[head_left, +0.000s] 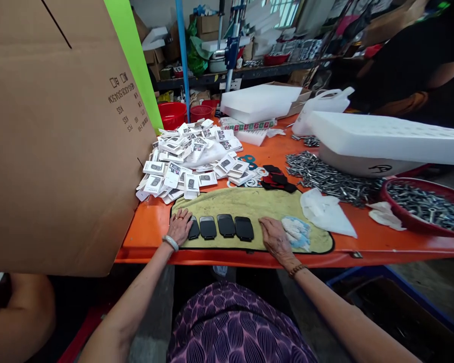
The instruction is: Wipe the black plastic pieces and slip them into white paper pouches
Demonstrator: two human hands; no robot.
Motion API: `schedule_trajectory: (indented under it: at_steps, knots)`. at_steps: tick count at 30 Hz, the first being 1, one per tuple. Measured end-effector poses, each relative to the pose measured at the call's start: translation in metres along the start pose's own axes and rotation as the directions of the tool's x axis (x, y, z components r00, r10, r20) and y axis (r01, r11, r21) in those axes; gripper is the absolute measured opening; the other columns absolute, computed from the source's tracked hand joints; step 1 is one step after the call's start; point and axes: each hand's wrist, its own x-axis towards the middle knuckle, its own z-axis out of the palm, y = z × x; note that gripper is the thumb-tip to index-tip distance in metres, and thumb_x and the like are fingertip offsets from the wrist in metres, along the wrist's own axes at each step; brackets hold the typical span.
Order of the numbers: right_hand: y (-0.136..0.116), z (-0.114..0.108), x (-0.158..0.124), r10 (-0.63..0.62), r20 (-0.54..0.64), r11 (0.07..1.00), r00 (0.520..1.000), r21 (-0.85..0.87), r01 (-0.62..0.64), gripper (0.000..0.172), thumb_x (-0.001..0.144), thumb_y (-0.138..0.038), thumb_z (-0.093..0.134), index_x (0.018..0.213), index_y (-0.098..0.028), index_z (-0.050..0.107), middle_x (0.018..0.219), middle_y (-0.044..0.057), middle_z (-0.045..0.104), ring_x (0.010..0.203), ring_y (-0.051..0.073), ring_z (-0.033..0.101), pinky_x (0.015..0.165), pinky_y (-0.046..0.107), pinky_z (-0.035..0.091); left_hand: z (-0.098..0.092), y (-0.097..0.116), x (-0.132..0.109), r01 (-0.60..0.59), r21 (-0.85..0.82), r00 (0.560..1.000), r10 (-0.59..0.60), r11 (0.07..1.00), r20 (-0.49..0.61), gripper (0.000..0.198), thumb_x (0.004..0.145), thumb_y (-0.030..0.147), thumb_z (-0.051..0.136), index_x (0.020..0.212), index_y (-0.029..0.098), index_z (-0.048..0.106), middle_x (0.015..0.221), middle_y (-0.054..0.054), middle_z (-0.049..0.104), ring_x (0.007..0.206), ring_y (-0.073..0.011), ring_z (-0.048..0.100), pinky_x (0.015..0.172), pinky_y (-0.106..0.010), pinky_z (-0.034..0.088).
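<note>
Several flat black rectangular cases (226, 225) with rounded corners lie in a row on a yellow-green cloth (265, 201). My left hand (179, 227) rests on the cloth at the row's left end, fingers spread, against the leftmost black case (193, 228). That case is partly covered by the hand. To the right of the row, my right hand (275, 237) lies on the cloth with its fingers extended, apart from the rightmost black case (244, 229). A crumpled white and blue rag (297, 233) is just beside my right hand.
A heap of small white boxes (191, 182) sits behind the cloth. Black and red pieces (276, 179), loose metal parts (325, 176) and a red basin (431, 229) are to the right. A large cardboard box (60, 151) blocks the left. People's arms show at both sides.
</note>
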Motion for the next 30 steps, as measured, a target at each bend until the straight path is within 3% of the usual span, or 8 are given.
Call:
schedule_trajectory:
  at_steps: [7, 19, 30]
  knots:
    - [-0.006, -0.002, -0.001, 0.015, -0.004, 0.996, 1.0, -0.086, -0.015, 0.035, 0.095, -0.024, 0.033, 0.106, -0.016, 0.065, 0.109, 0.015, 0.064, 0.105, 0.027, 0.053, 0.095, 0.041, 0.04, 0.009, 0.0, -0.002, 0.006, 0.004, 1.0, -0.006, 1.0, -0.007, 0.045, 0.098, 0.03, 0.029, 0.136, 0.018, 0.048, 0.15, -0.008, 0.041, 0.143, -0.0269, 0.027, 0.117, -0.047, 0.021]
    - [-0.012, -0.009, 0.001, 0.013, 0.04, 0.991, 0.999, -0.137, -0.008, 0.033, 0.094, -0.02, 0.032, 0.107, -0.016, 0.063, 0.112, 0.013, 0.062, 0.107, 0.025, 0.051, 0.096, 0.036, 0.037, 0.004, 0.004, -0.001, 0.005, 0.02, 0.999, -0.004, 1.0, -0.042, 0.043, 0.096, 0.028, 0.031, 0.133, 0.018, 0.052, 0.147, -0.009, 0.045, 0.141, -0.0278, 0.031, 0.115, -0.047, 0.025]
    - [-0.008, -0.007, 0.0, -0.036, 0.013, 0.987, 0.999, -0.156, 0.038, 0.03, 0.092, -0.016, 0.035, 0.107, -0.016, 0.062, 0.112, 0.013, 0.062, 0.105, 0.025, 0.052, 0.094, 0.037, 0.038, 0.01, 0.001, -0.002, 0.002, 0.033, 0.997, 0.001, 0.999, -0.079, 0.042, 0.097, 0.029, 0.03, 0.133, 0.019, 0.051, 0.147, -0.008, 0.046, 0.14, -0.0263, 0.033, 0.114, -0.048, 0.026]
